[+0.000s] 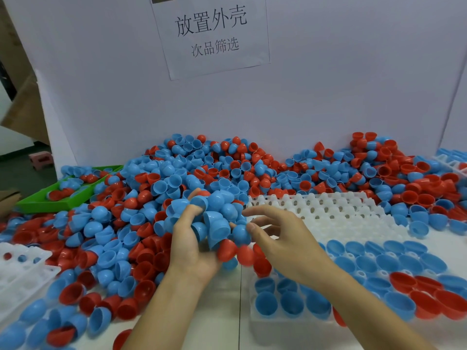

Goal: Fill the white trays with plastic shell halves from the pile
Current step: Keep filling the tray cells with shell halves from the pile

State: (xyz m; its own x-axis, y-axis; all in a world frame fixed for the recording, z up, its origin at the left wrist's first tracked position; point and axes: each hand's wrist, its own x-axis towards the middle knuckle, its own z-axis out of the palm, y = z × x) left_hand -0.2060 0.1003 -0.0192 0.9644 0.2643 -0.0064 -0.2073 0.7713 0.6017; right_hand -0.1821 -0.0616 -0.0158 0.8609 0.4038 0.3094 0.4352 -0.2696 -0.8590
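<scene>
A big pile of blue and red plastic shell halves (pixel 222 170) covers the table's back and left. My left hand (pixel 192 246) is cupped, palm up, around a bunch of shell halves (pixel 217 223), mostly blue with a few red below. My right hand (pixel 280 236) sits just right of the bunch, its fingertips pinching a blue shell half (pixel 241 233). A white tray (pixel 328 213) with bare cells lies behind my right hand. A nearer white tray (pixel 290 322) holds blue and red halves, open side up.
A green tray (pixel 43 200) with some shells sits at the back left. Another white tray (pixel 15 271) lies at the left edge, a further one (pixel 444 160) at the far right. A white board with a paper sign (pixel 212 34) closes off the back.
</scene>
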